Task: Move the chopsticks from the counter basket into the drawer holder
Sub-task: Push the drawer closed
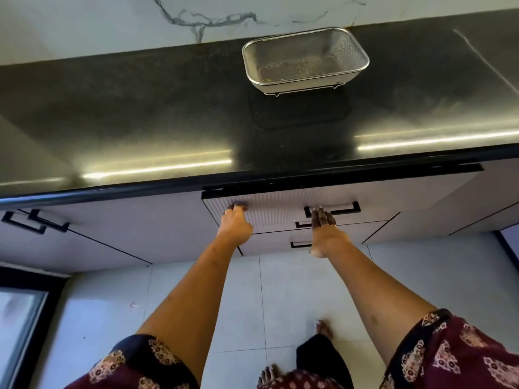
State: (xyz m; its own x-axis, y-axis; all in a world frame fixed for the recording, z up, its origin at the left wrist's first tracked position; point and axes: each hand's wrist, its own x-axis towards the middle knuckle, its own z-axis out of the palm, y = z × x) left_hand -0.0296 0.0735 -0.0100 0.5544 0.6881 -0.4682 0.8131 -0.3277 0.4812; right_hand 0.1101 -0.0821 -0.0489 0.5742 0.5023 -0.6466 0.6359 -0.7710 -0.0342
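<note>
Chopsticks: can't tell where they are from this view. Steel mesh basket [348, 43] sits far on the black counter [140, 108], right of centre, just in front of the marbled wall [112, 23]; thru its sides I see only mesh & a speckled base.

Top drawer [280, 209] is below the counter edge, w/ a ribbed white front and a black strip along its top. Can't tell if it's fully closed, and its inside is hidden, so no view of the holder.

My left hand [237, 223] is on the left part of that front. Fingers are bent, tips against the ribs, gripping nothing. My right hand [325, 228] is flat w/ fingers straight & together. Its fingertips [318, 210] touch the left end of the black drawer handle [345, 210], not wrapped round it. Both arms reach fwd, well apart from the basket.

Two lower drawers sit under the top one, each w/ a small black handle [302, 224], partly hidden behind my right hand. More black handles [36, 220] are on the cabinet fronts far left. Pale tiled floor [280, 290] is near me, w/ my bare foot [324, 329] on it. Patterned maroon sleeves [449, 355] show at the bottom.
</note>
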